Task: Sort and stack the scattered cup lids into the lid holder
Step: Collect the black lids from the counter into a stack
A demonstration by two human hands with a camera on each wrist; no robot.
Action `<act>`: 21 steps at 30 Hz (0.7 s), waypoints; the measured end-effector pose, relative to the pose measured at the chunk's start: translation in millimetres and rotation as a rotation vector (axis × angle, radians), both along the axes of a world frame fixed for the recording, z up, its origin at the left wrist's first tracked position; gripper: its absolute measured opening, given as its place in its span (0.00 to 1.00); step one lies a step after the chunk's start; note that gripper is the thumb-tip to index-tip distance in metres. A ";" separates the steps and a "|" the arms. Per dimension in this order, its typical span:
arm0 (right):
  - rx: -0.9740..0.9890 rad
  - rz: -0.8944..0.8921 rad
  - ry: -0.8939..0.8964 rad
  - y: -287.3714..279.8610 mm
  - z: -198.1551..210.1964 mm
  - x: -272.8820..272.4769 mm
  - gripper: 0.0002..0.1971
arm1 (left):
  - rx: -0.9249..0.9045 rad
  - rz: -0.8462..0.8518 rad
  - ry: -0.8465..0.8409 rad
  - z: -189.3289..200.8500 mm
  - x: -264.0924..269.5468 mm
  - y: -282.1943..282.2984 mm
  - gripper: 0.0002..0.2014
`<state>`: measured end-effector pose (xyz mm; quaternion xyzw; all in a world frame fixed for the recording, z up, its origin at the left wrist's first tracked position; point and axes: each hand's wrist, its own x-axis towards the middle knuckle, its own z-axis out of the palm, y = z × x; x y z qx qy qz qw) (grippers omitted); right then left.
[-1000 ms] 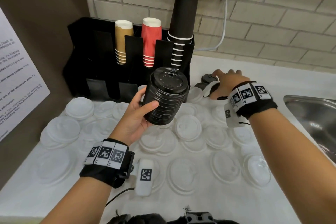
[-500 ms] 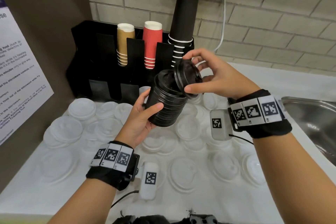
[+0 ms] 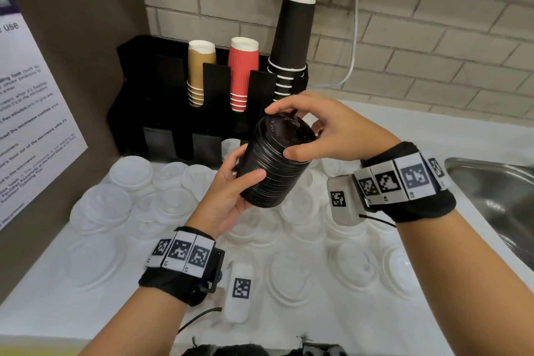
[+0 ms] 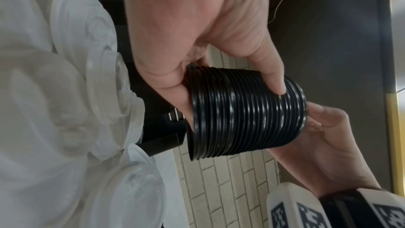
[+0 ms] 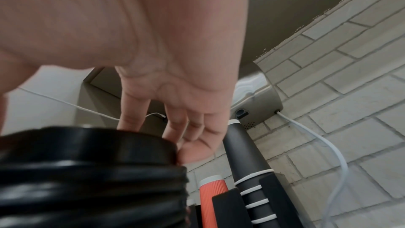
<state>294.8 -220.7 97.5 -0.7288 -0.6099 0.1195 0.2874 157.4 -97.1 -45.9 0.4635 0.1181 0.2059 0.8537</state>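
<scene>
Pinching the top black lid [image 3: 290, 133] by its rim, the right hand's fingers [image 3: 277, 109] are seen seating it on the black lid stack [image 3: 270, 170], which is gripped around its side by the left hand [image 3: 231, 182] above the counter [image 3: 86, 298]. Stacking is judged under way; next, the lid should be pressed flush, with white lids [image 3: 291, 277] left scattered before the lid holder [image 3: 138, 113].

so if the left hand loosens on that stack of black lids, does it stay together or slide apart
The stack of black lids looks nested rim on rim, so it probably stays together under light handling. It is tilted in the left hand, so a looser grip could let the top lids slide. The right hand steadies the top, which likely helps.
</scene>
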 end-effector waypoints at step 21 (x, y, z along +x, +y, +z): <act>-0.498 -0.996 0.210 -40.8 -76.1 192.7 0.19 | 0.036 0.124 -0.061 21.1 7.6 24.2 0.34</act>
